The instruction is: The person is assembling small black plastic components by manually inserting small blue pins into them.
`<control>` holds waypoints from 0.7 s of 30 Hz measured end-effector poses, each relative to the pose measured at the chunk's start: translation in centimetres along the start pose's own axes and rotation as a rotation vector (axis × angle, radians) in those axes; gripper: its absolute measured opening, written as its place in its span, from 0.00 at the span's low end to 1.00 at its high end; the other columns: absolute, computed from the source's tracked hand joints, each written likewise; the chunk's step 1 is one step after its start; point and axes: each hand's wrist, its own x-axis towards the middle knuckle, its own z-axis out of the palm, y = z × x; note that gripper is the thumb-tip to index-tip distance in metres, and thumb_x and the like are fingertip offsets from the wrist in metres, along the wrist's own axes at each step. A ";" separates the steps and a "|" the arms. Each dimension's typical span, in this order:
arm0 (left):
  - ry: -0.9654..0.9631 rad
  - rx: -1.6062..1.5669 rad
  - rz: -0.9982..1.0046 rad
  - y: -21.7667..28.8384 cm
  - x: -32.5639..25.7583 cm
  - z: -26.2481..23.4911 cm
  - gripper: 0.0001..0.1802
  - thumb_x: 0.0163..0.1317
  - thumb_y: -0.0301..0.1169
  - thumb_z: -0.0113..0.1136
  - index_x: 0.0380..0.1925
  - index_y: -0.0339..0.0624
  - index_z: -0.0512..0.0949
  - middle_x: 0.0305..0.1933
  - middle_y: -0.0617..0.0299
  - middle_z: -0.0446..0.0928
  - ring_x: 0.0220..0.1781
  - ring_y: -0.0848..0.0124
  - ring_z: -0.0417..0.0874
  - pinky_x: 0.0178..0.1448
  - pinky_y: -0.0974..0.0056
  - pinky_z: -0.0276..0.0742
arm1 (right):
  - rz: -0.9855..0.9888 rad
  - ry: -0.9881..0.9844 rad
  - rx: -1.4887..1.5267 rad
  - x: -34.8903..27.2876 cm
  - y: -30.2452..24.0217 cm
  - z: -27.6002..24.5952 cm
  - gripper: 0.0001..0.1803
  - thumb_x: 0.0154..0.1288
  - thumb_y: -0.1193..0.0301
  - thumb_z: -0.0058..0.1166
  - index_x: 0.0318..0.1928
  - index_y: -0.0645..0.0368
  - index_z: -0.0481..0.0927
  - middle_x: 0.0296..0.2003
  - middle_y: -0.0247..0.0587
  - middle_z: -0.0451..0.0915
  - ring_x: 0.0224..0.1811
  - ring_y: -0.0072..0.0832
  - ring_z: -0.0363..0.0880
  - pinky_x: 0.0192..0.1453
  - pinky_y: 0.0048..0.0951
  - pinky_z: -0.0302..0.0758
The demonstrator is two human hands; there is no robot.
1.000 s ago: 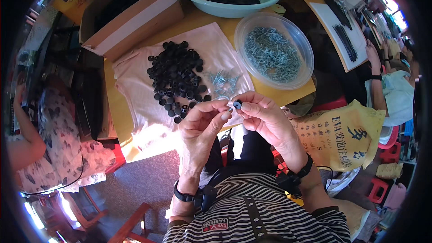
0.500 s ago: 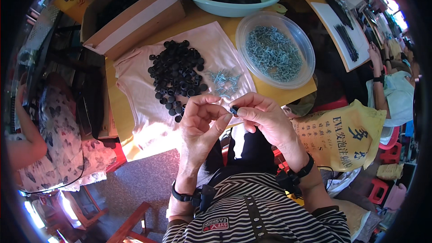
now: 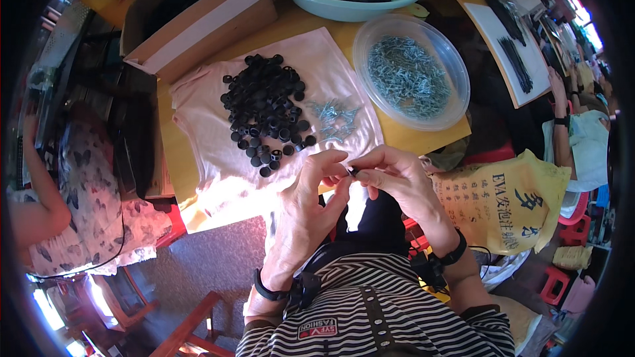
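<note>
Near the pink cloth (image 3: pixel 202 116), the right hand (image 3: pixel 405 188) is pinching a small black part (image 3: pixel 354 171); the left hand (image 3: pixel 305 208) is bunching fingertips beside it, hold unclear — steadying both wrists should be helping.

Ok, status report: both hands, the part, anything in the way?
Right hand pinching small black part. Left hand close beside it, grip unclear. Black caps and metal pieces beyond, on pink cloth; nothing visibly blocking.
</note>
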 end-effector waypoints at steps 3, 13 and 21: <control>-0.056 -0.235 -0.147 -0.6 -0.4 0.0 0.21 0.55 0.16 0.62 0.49 0.35 0.70 0.34 0.60 0.80 0.37 0.76 0.81 0.45 0.72 0.76 | -0.024 0.014 -0.038 -0.7 0.3 -0.1 0.10 0.63 0.75 0.58 0.45 0.65 0.80 0.34 0.34 0.81 0.27 0.15 0.75 0.31 0.16 0.72; -0.133 -0.742 -0.416 -2.8 -2.3 1.2 0.19 0.58 0.19 0.61 0.51 0.36 0.71 0.39 0.58 0.80 0.40 0.76 0.80 0.46 0.72 0.77 | 0.103 0.011 -0.105 -1.5 0.9 -0.7 0.10 0.62 0.77 0.58 0.44 0.67 0.78 0.35 0.37 0.80 0.28 0.15 0.75 0.33 0.16 0.75; 0.282 0.383 -0.030 -3.9 -1.0 -2.0 0.15 0.50 0.21 0.67 0.40 0.41 0.81 0.38 0.59 0.78 0.39 0.68 0.79 0.44 0.65 0.75 | 0.153 -0.011 0.125 0.7 1.9 0.3 0.11 0.62 0.75 0.58 0.44 0.66 0.78 0.31 0.38 0.80 0.24 0.16 0.73 0.29 0.18 0.72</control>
